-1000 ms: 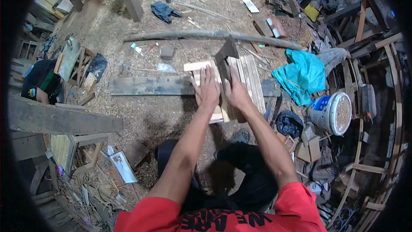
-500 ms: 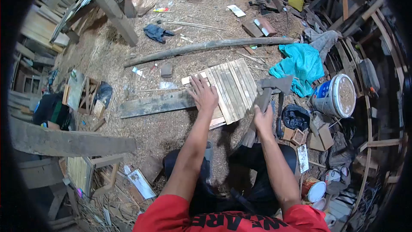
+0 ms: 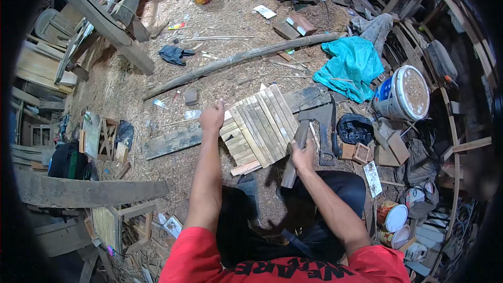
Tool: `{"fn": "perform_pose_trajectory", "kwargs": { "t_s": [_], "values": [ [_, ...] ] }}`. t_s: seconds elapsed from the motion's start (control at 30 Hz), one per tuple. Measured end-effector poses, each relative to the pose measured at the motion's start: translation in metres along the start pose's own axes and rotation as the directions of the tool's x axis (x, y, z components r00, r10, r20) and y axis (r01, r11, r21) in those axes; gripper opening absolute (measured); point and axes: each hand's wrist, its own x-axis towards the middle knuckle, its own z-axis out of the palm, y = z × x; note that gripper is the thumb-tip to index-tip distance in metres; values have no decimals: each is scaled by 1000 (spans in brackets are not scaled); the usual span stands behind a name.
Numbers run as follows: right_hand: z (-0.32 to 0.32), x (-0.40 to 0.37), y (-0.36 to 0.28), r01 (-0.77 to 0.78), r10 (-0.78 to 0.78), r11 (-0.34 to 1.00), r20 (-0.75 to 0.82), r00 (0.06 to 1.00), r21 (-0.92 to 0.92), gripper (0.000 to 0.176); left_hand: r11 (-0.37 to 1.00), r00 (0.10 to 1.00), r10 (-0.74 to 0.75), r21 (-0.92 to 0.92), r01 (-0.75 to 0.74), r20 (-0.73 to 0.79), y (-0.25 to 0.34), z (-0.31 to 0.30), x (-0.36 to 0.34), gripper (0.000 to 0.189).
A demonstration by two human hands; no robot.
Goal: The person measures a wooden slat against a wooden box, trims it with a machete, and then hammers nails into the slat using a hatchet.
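The left hand point(image 3: 212, 117) reaches out at arm's length and is curled shut over the far left corner of a slatted wooden panel point(image 3: 258, 126), with the fingers hooked on its edge. The panel lies flat on the sawdust-covered ground directly in front of the person's knees. It sits across a dark weathered plank point(image 3: 170, 141) and its slats run diagonally away from the body. The right hand point(image 3: 303, 155) is wrapped tight around the shaft of a wooden-handled tool point(image 3: 301, 133), just beside the panel's right edge. The handle slants up toward the panel, and its butt sticks out below the fist (the head is too dark against the clutter to make out clearly). A long pole point(image 3: 236, 60) lies on the ground beyond the panel. To the right are a teal cloth point(image 3: 350, 65), a white bucket point(image 3: 403, 94) and a black bag point(image 3: 353, 128).
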Motion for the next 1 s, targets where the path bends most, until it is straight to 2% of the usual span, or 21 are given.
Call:
{"fn": "perform_pose_trajectory", "kwargs": {
  "t_s": [0.07, 0.17, 0.2, 0.3, 0.43, 0.47, 0.53, 0.57, 0.6, 0.7, 0.77, 0.8, 0.83, 0.87, 0.9, 0.93, 0.97, 1.0],
  "values": [
    [2, -11, 15, 31, -35, 999, -105, 994, -39, 45, 997, 999, -36, 67, 36, 5, -1, 2, 7, 73],
    [-3, -15, -9, -195, 205, 968, -46, 978, 160, 40, 996, 997, -53, 78, 49, 49, 1, 0, 7, 81],
    [-1, -10, -13, -283, 283, 865, 64, 957, 414, 36, 996, 996, -54, 79, 49, 68, -1, 1, 9, 82],
    [-1, -13, -26, -312, 310, 858, 73, 948, 408, 36, 998, 995, -29, 61, 23, 95, -6, 3, 12, 85],
    [5, 6, -38, 20, -5, 949, -47, 999, 315, 41, 997, 995, -69, -13, 71, 78, -8, -11, -6, 90],
    [13, 22, -38, 77, -51, 952, -94, 994, 297, 43, 996, 995, -89, -26, 90, 34, -8, -18, -13, 94],
    [22, 47, -64, 130, -107, 974, -129, 986, 185, 44, 985, 985, -156, -65, 161, 72, -15, -34, -23, 95],
    [24, 53, -88, 122, -105, 953, -77, 992, 276, 44, 977, 978, -190, -84, 197, 85, -20, -44, -27, 96],
    [38, 80, -83, 178, -167, 936, -60, 984, 304, 42, 972, 976, -197, -111, 206, 89, -22, -52, -33, 96],
    [40, 87, -131, 217, -234, 962, 93, 968, 164, 39, 947, 955, -295, -130, 292, -4, -20, -58, -42, 96],
    [52, 105, -131, 253, -312, 921, 171, 935, 295, 39, 926, 947, -321, -216, 309, -20, -22, -50, -41, 96],
    [54, 110, -131, 261, -348, 898, 206, 915, 354, 39, 909, 948, -318, -283, 305, 1, -22, -44, -42, 95],
    [52, 116, -131, 274, -362, 902, 238, 901, 335, 40, 887, 949, -314, -351, 302, 22, -23, -40, -43, 95],
    [49, 123, -131, 290, -378, 905, 272, 885, 312, 41, 774, 933, -230, -530, 347, 276, -29, -32, -40, 82],
    [47, 126, -132, 306, -391, 907, 311, 866, 289, 42, 877, 979, -180, -434, 206, 100, -34, -11, -41, 75],
    [45, 125, -134, 404, -451, 891, 299, 841, 207, 43, 951, 992, -98, -299, 72, -74, -38, 13, -42, 69],
    [42, 120, -134, 490, -503, 863, 292, 813, 121, 44, 991, 974, 10, -130, -41, -226, -42, 30, -45, 63],
    [37, 112, -126, 562, -545, 827, 292, 786, 30, 45, 998, 974, 4, -60, -18, -226, -41, 29, -52, 51]
  ]
}}
